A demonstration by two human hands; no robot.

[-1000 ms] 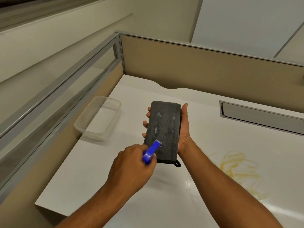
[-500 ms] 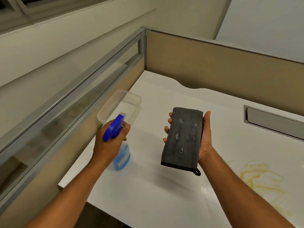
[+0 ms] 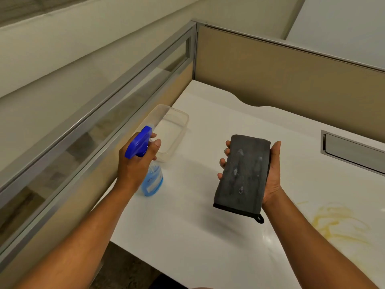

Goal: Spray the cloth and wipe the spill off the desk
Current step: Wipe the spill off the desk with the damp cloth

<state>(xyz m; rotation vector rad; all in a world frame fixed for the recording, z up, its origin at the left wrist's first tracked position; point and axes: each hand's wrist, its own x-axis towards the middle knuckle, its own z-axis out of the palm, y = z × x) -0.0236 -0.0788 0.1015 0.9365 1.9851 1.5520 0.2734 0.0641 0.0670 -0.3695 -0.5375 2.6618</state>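
Note:
My right hand (image 3: 271, 176) holds a folded dark grey cloth (image 3: 242, 174) flat on its palm above the white desk (image 3: 187, 236); small wet spray spots show on the cloth. My left hand (image 3: 135, 163) grips a spray bottle (image 3: 153, 180) with a blue trigger head and pale blue liquid, at the desk's left edge, its base close to or on the surface. A yellow smeared spill (image 3: 337, 224) lies on the desk to the right of my right forearm.
A clear plastic container (image 3: 173, 132) stands just behind the bottle by the left partition. Glass-and-metal partition (image 3: 93, 122) runs along the left, a tan panel (image 3: 291, 84) along the back. A metal cable tray (image 3: 354, 153) is set into the desk at right.
My left hand carried the spray bottle away from the cloth to the desk's left edge and lowered it. The cloth in my right hand stayed roughly where it was.

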